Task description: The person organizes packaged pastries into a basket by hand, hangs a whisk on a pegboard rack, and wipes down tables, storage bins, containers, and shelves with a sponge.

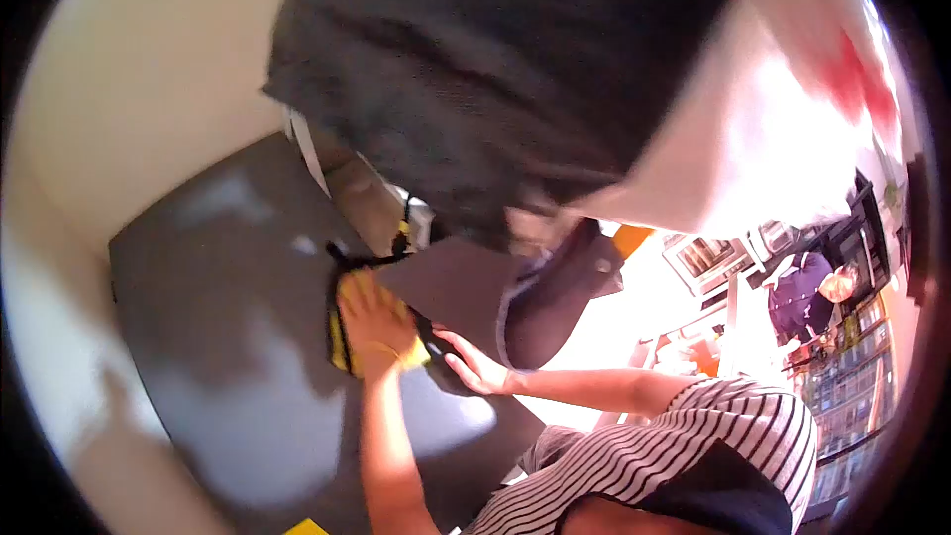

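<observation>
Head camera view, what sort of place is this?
Possibly a shop or similar public business, though glare and blur hide much. The signs are the densely filled shelves in the background, the boxy fixtures near them, and another person in a dark top.

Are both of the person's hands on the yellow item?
No, only the left hand lies spread over the yellow item; the right hand is beside it.

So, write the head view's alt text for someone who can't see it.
One hand lies over a yellow, cloth-like item on a grey panel, the other hand close beside it. Dark fabric covers the upper middle; a person shows sideways in the bright background at right.
</observation>
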Motion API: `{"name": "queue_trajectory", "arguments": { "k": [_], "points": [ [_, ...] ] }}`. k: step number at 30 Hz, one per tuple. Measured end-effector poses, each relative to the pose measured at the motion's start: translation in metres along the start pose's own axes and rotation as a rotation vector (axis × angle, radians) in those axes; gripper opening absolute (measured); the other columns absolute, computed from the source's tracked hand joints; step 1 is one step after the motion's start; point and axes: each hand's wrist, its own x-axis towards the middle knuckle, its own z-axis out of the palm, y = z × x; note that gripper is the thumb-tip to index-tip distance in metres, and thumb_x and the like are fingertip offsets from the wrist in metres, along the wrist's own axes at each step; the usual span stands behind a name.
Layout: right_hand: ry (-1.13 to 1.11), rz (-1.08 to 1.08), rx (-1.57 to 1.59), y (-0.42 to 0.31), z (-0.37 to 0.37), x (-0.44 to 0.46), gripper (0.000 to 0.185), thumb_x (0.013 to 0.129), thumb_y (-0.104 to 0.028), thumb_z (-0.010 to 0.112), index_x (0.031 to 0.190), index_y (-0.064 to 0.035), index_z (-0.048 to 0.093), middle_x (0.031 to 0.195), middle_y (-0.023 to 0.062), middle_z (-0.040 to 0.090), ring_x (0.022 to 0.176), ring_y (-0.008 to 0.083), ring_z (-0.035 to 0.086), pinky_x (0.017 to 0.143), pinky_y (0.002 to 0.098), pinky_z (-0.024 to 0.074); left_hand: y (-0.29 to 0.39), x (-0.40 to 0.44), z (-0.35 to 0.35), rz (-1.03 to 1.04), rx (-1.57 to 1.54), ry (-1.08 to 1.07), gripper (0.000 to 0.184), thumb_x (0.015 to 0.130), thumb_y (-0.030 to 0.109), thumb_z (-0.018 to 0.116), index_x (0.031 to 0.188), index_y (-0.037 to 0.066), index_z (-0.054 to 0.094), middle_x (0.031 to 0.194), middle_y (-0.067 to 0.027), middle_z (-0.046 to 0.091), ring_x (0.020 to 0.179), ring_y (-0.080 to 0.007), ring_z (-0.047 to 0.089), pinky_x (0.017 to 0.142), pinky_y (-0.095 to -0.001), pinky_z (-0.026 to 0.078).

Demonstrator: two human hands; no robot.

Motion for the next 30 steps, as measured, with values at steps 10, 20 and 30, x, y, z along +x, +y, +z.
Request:
{"name": "queue_trajectory", "arguments": {
  "k": [10, 20, 30],
  "points": [
    [-0.048, 0.069, -0.147, 0.114, -0.055, -0.161, 0.022, 0.079, -0.008, 0.056, 0.099, -0.0032, 0.062, 0.087, 0.0163, 0.064, 0.075, 0.0311, 0.062, 0.067, 0.0377, 0.0506, 0.108, -0.283, 0.216, 0.066, -0.6, 0.234, 0.018, 0.071, 0.023, 0.052, 0.082, 0.017, 0.064, 0.104, -0.0076, 0.059, 0.09, -0.033, 0.054, 0.07, -0.0435, 0.045],
    [0.455, 0.683, -0.171, 0.29, -0.211, -0.367, 0.013, 0.074, -0.009, 0.058, 0.084, -0.007, 0.067, 0.071, 0.0122, 0.065, 0.061, 0.0231, 0.064, 0.057, 0.0343, 0.0503, 0.185, -0.029, 0.029, 0.055, -0.876, 0.862, 0.033, 0.079, 0.009, 0.047, 0.107, -0.004, 0.059, 0.12, -0.0259, 0.048, 0.113, -0.0403, 0.045, 0.098, -0.046, 0.034],
    [0.299, 0.506, 0.054, 0.334, -0.296, -0.243, 0.013, 0.084, -0.008, 0.054, 0.086, -0.0017, 0.065, 0.066, 0.0093, 0.063, 0.056, 0.0161, 0.059, 0.053, 0.0301, 0.047, 0.292, 0.233, -0.013, -0.043, -0.147, 0.324, 0.072, 0.082, 0.047, 0.051, 0.133, -0.002, 0.035, 0.127, -0.0257, 0.045, 0.095, -0.0405, 0.057, 0.085, -0.0473, 0.042]
  ]
}}
